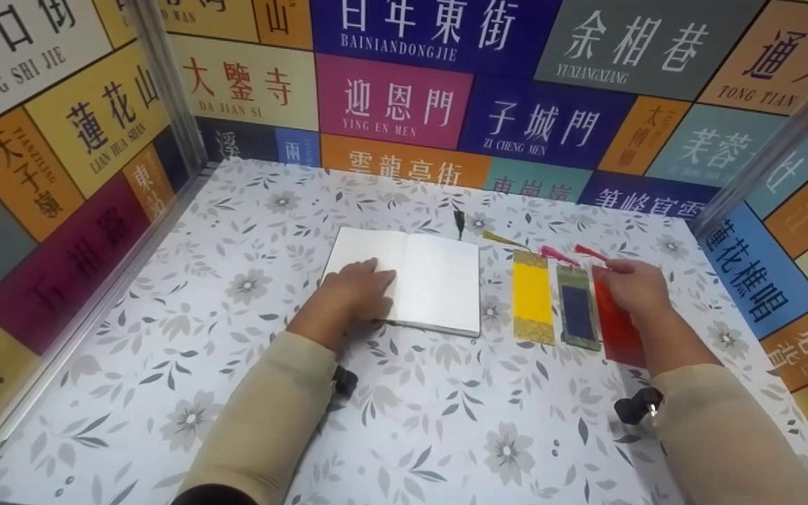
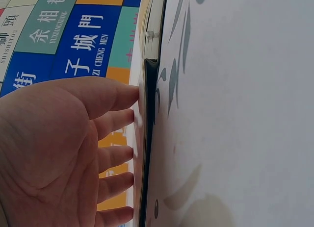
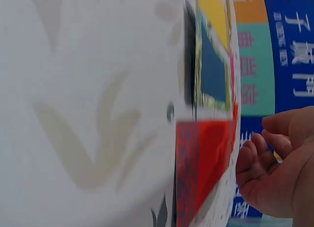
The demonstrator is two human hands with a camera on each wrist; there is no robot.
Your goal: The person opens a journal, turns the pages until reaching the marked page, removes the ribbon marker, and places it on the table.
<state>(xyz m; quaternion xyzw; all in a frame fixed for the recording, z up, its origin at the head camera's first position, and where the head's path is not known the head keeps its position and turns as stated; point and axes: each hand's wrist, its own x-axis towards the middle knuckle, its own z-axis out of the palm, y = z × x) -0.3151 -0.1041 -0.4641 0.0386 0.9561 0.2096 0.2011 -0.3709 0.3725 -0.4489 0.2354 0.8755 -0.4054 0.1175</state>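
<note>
Red bookmark (image 1: 614, 315) lies at about half past three from the notebook (image 1: 439, 280), with the right hand (image 1: 639, 287) over its upper right part. That hand is partly closed, fingers bent, fingertips at the tassel end; whether it pinches the card or only hovers, I cannot tell. A light hold on the edges would suit it best, keeping the strip flat and the cord free. The left hand (image 1: 358, 291) rests on the left page, fingers extended and gripping nothing; gentle, even pressure there should keep the leaves from springing up. As for materials, the red strip looks thin and smooth, with a mottled band at its near end in the right wrist view. Just beside it, at nine o'clock, is a blue bookmark (image 1: 578, 312), a dark panel in a greenish border; beyond that, a yellow bookmark (image 1: 532, 291) with gold-patterned ends. The notebook is open, its pages blank and matte, its cover dark. Farther off, silky-looking red (image 1: 590, 250), pink (image 1: 556, 254) and gold (image 1: 506, 239) tassels point toward ten o'clock, while a dark green tassel (image 1: 459, 223) sits at one o'clock from the notebook on the leaf-printed desk (image 1: 432, 456).
</note>
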